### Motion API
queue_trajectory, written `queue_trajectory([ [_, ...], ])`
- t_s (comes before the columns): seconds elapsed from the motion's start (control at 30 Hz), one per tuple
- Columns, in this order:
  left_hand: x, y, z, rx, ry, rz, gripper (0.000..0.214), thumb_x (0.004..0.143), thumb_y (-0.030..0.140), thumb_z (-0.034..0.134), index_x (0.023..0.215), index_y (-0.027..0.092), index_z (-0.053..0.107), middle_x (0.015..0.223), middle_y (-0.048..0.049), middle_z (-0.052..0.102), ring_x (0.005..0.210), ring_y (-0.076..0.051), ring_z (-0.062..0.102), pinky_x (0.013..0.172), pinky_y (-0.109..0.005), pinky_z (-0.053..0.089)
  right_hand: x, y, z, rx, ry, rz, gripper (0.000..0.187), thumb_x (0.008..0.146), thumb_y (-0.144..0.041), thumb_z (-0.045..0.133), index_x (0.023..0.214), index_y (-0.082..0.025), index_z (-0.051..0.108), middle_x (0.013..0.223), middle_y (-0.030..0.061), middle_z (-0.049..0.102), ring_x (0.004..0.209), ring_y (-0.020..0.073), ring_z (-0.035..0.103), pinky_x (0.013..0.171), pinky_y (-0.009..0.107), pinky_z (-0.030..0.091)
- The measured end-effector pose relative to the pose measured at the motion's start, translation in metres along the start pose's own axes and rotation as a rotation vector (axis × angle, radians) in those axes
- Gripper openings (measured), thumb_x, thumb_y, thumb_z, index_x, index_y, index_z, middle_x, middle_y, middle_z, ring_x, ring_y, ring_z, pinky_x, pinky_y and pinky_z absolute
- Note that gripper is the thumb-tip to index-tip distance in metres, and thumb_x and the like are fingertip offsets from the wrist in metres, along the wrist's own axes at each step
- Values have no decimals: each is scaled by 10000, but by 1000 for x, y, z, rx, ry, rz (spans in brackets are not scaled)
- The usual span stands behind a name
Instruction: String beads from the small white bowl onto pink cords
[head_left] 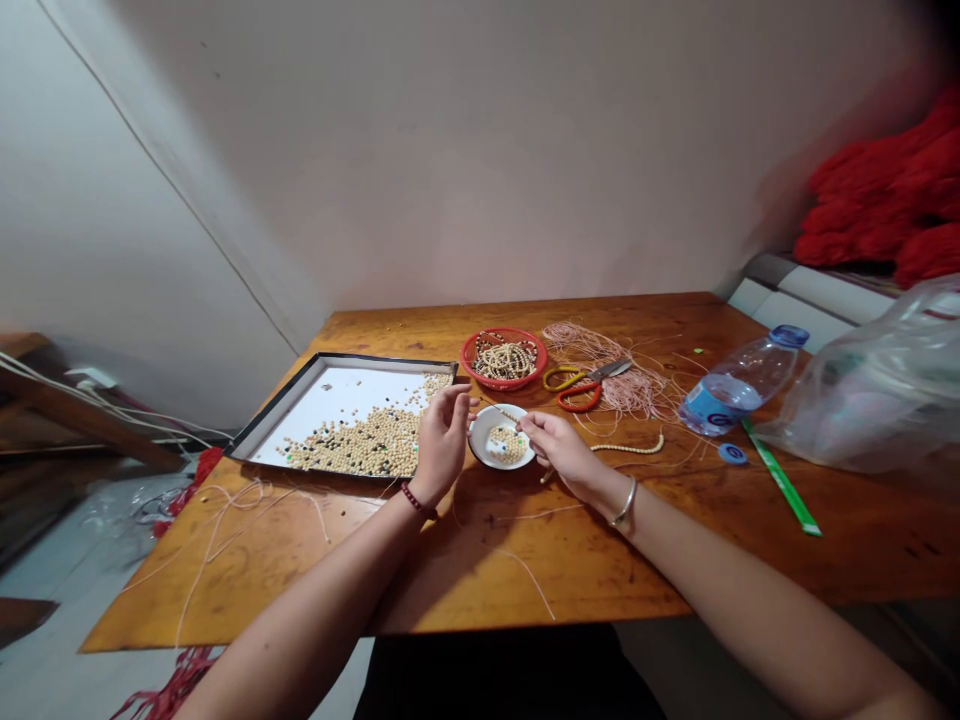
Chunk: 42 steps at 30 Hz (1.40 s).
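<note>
My right hand [559,450] is closed in a pinch on a thin, needle-like beading needle [504,414], which reaches left over a small white bowl [480,452]. A few beads seem to sit along it. Cream beads [507,444] with a few green ones lie in the bowl. From behind the right hand a string of cream beads [630,449] trails onto the table. My left hand [445,432] is at the bowl's left rim, fingers stretched towards the needle's far end. Whether its fingertips touch the needle is too small to tell.
On the left lies a black-rimmed tray [274,400] of loose beads. Behind the bowl stand a red basket [466,358] of bead strings, scissors [581,385] and pink cord [637,385]. A water bottle [739,385], blue cap [733,454], green strip [784,480] and plastic bag [877,390] lie right.
</note>
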<state>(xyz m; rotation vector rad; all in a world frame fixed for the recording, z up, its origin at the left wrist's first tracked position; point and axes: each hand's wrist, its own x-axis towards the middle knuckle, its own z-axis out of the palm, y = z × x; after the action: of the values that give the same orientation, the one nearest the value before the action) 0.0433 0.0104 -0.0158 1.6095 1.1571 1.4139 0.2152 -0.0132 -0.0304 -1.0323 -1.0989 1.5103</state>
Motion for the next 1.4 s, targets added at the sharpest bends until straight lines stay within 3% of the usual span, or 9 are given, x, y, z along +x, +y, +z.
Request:
queue_trajectory([
  [0.1,1,2,2,-62,-84,-61,323,842,447,586,1001,170,637,881,-70,678,738,-152,637,528,-218,488,-1,-2,2,17,-13,8,401,696,-553,696,721,-190,526,493,-84,316,404,37,196,380,201,109],
  [0.23,-3,8,5,-80,-127,-49,260,784,402,668,846,149,663,846,-63,684,723,-142,625,584,-233,500,-1,-3,4,22,-17,-2,427,673,-570,706,691,-193,508,494,-80,320,410,39,212,379,200,125],
  [0.4,-4,9,6,-122,-153,-34,255,806,404,649,810,152,611,753,-37,655,682,-127,615,599,-231,491,-2,-2,4,44,-14,45,384,689,-525,697,731,-194,507,475,-103,268,393,32,163,377,196,93],
  [0.57,-5,5,6,-130,-131,-27,265,851,420,590,837,167,512,815,-45,666,694,-127,636,557,-209,459,-2,-1,1,157,75,-5,334,715,-441,660,782,-207,432,563,-107,332,397,19,169,372,169,77],
  [0.7,-5,3,6,-93,-107,-13,240,882,403,546,842,178,474,858,-53,673,694,-123,632,556,-210,446,-1,-3,-2,181,108,-35,296,715,-354,637,749,-221,375,522,-118,286,398,31,165,376,167,86],
  [0.83,-5,2,5,-84,-89,-9,236,892,399,529,838,184,448,858,-49,674,666,-116,618,544,-212,431,-1,-3,-1,54,126,-52,247,718,-349,643,777,-219,441,507,-105,314,418,52,216,387,182,141],
  [1.0,-6,0,6,-108,-93,-12,216,909,387,505,861,193,424,829,-40,675,663,-120,628,546,-215,436,1,1,-1,-221,104,-251,186,757,-351,648,847,-200,587,618,-37,451,544,96,389,498,220,307],
  [1.13,-7,1,7,-93,-78,-15,209,921,386,486,869,194,421,790,-28,669,661,-117,633,591,-225,467,2,6,-5,-405,133,-297,202,808,-388,602,856,-194,633,607,-24,450,544,109,373,501,238,288],
  [1.4,-4,3,7,-121,-155,5,245,813,397,644,849,163,584,812,-39,657,750,-144,638,664,-249,502,3,7,-6,-352,125,-283,282,773,-439,631,844,-167,617,724,26,591,662,156,535,614,269,420],
])
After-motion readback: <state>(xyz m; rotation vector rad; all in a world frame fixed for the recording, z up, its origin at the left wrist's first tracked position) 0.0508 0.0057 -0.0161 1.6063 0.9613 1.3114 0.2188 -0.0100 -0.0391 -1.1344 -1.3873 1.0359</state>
